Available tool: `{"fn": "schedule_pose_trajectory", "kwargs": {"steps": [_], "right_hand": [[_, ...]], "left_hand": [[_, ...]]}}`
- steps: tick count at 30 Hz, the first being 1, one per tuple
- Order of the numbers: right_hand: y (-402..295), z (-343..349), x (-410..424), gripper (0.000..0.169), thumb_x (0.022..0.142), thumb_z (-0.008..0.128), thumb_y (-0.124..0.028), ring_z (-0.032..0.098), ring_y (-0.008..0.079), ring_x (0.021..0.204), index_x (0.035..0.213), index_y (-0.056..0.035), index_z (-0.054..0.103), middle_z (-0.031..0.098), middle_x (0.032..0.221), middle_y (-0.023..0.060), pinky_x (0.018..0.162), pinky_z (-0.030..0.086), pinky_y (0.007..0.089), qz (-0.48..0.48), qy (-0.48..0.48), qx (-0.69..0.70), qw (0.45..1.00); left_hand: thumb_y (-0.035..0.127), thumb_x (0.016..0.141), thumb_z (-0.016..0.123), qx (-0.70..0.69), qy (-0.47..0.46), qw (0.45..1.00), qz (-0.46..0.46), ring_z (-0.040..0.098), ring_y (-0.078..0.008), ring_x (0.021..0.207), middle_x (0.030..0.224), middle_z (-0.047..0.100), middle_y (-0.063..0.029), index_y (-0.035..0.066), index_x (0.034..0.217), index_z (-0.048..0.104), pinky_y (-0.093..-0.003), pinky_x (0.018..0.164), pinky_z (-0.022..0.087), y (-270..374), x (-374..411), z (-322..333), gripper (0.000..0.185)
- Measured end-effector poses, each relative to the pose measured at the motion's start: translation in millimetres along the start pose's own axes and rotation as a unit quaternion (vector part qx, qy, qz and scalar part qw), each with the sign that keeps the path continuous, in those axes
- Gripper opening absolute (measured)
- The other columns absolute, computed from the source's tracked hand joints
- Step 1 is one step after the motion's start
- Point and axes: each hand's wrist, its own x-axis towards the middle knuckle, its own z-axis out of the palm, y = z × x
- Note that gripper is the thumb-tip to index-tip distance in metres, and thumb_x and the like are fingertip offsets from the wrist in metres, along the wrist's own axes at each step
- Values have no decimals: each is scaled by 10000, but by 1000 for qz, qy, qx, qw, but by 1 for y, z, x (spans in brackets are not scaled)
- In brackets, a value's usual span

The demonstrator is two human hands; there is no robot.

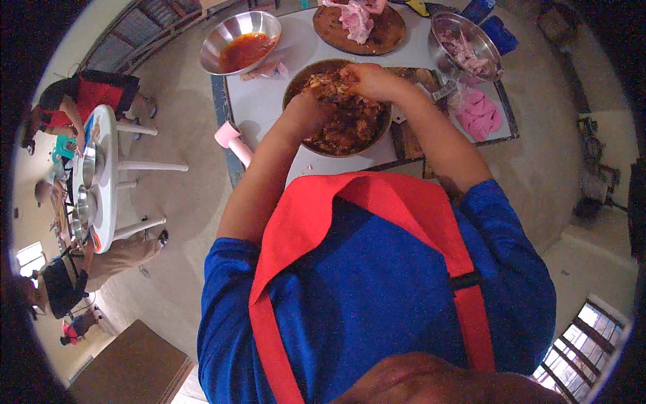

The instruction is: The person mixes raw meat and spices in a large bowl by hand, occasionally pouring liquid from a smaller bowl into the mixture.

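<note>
A round metal pan on the white table holds a dark, saucy mix of chopped pieces. My left hand reaches into its left side, fingers hidden by the hand and the mix. Over the upper right part of the pan, my right hand has its fingers bent down at some reddish-brown pieces; whether it grips any is unclear. Behind the pan, raw meat lies on a round wooden chopping board. A steel bowl of orange-red sauce stands at the back left.
A steel bowl of raw meat and bones stands at the back right, near a pink cloth. A pink dipper lies at the table's left edge. People stand around a white plastic table further left.
</note>
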Motion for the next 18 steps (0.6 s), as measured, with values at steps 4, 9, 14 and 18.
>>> {"fn": "schedule_pose_trajectory", "kwargs": {"steps": [4, 9, 14, 18], "right_hand": [[17, 20, 35, 737, 681, 613, -425, 483, 299, 1008, 1212, 0, 329, 474, 1121, 203, 849, 389, 345, 9, 10, -49, 999], [9, 9, 33, 885, 637, 614, -517, 472, 288, 1026, 1243, 23, 262, 439, 1163, 207, 862, 382, 340, 0, -110, 14, 994], [67, 42, 80, 839, 643, 562, -584, 469, 232, 1037, 1240, -46, 319, 439, 1186, 140, 856, 383, 356, 91, -170, 153, 969], [68, 50, 74, 666, 680, 550, -542, 481, 222, 1007, 1192, -142, 405, 466, 1162, 74, 812, 406, 390, 190, -263, 344, 881]], "left_hand": [[282, 794, 456, -28, 69, 997, 26, 549, -308, 844, 935, 575, -137, 86, 999, 556, -372, 743, 442, -3, 0, 35, 301], [415, 826, 378, -703, 3, 693, -158, 534, -266, 904, 991, 555, -85, 97, 1091, 487, -412, 777, 430, 13, -5, 69, 428], [583, 782, 328, -922, -42, 358, -141, 375, -301, 1120, 1236, 375, -109, 123, 1243, 303, -488, 932, 295, 19, 13, 83, 652], [573, 775, 354, -942, -8, 310, -127, 376, -307, 1117, 1234, 379, -112, 122, 1227, 336, -494, 931, 293, 11, 21, 93, 640]]}}
